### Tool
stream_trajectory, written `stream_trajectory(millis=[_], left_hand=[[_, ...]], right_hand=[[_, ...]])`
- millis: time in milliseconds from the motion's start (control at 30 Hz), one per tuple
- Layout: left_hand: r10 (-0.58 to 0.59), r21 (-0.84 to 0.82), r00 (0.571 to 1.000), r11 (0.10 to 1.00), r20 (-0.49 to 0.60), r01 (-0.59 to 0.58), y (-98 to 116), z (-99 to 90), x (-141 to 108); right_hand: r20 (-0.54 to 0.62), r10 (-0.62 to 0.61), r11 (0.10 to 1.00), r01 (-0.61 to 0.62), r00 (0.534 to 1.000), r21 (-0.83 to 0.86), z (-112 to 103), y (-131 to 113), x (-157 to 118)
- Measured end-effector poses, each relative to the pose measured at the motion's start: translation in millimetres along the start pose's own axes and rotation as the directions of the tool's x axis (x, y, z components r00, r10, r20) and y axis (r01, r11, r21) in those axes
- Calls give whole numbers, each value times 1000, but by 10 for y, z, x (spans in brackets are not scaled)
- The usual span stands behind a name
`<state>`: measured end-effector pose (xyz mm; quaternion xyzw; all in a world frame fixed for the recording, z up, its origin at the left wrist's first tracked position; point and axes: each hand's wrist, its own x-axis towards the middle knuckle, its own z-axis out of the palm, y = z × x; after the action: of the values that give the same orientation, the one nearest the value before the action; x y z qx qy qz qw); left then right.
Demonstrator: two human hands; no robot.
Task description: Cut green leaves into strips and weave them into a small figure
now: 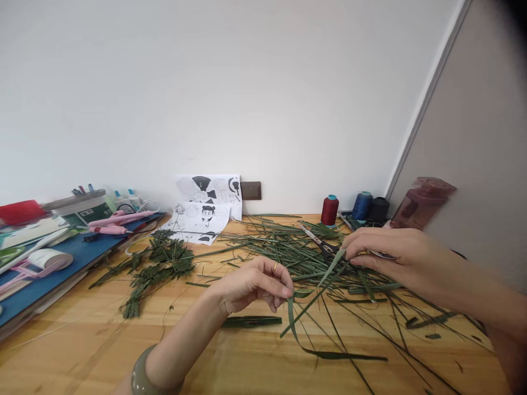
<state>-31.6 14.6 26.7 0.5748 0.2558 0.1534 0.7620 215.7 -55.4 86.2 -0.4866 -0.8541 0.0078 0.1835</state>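
My left hand [263,284], with a ring and a bracelet, pinches a long green leaf strip [293,323] whose lower end curves down and right over the table. Its thumb and forefinger are closed on the strip. To the right, my right hand [381,252] holds another green strip [331,267] between thumb and fingers, and this one slants down to the left. A large pile of green leaves [284,249] lies behind and between the hands. Black-handled scissors [315,237] rest on the pile, close to my right hand.
Wilted leafy stems [158,260] lie at left on the wooden table [94,351]. Printed sheets [208,211] lean on the wall. Red [330,210] and blue thread spools [362,206] stand behind. A blue mat [88,244] carries pink glue guns [113,222] and tape [51,259].
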Motion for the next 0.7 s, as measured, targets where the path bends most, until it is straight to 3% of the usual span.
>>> stream_trajectory(millis=[300,400,467,567,633,700], left_hand=[[34,2,998,999,-53,-34,39,-31,-5],[132,74,975,990,-181,-120,83,54,-30],[241,157,920,967,-309,-200,111,129,-44],[417,355,797,894,-438,-273,121,219,-57],[555,538,685,797,-471,-276,96,251,-62],[722,739,546,625,-425,-252,53,264,-61]], right_hand=[[-128,-111,943,65,986,-325,60,-14,-16],[-96,-79,926,37,992,-376,101,-63,14],[-120,-12,932,-32,993,-361,142,-89,49],[-199,174,960,-211,964,-185,190,-114,97],[-165,323,944,-330,932,-20,203,-128,113],[-64,448,888,-435,892,151,211,-144,119]])
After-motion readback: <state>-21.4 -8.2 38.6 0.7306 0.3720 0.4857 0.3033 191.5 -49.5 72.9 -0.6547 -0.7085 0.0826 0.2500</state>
